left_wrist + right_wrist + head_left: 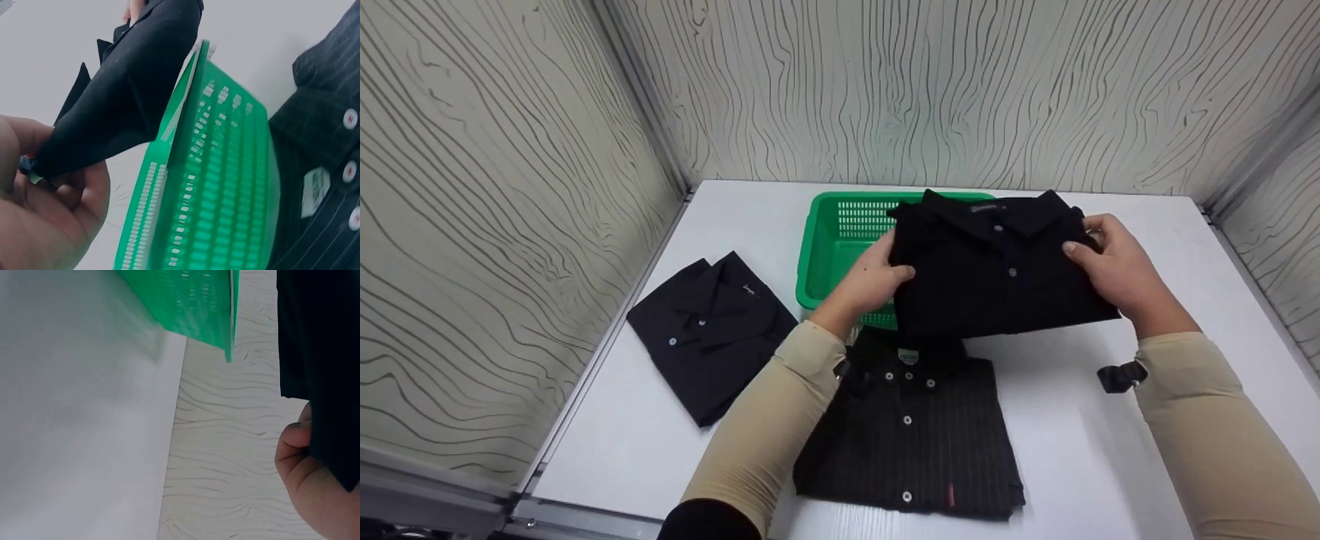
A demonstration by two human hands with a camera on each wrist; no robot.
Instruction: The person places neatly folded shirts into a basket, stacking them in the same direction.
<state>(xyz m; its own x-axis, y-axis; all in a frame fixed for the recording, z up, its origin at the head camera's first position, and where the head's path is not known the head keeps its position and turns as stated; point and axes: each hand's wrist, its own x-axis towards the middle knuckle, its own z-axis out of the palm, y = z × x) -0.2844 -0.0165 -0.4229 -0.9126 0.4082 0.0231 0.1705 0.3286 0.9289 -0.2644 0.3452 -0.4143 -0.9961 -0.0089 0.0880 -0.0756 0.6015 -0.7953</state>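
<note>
Between both hands a folded black shirt is held up, collar toward the back, above the right part of a green plastic basket. My left hand grips its left edge, thumb on top; the left wrist view shows the fingers curled beneath the shirt. On the opposite edge my right hand pinches the cloth, and its curled fingers show in the right wrist view beside the dark shirt. The held shirt hides much of the basket's inside.
A folded pinstriped dark shirt lies in front of the basket, below the forearms. Another folded dark shirt lies at the left of the white table. Patterned wall panels stand behind and at both sides.
</note>
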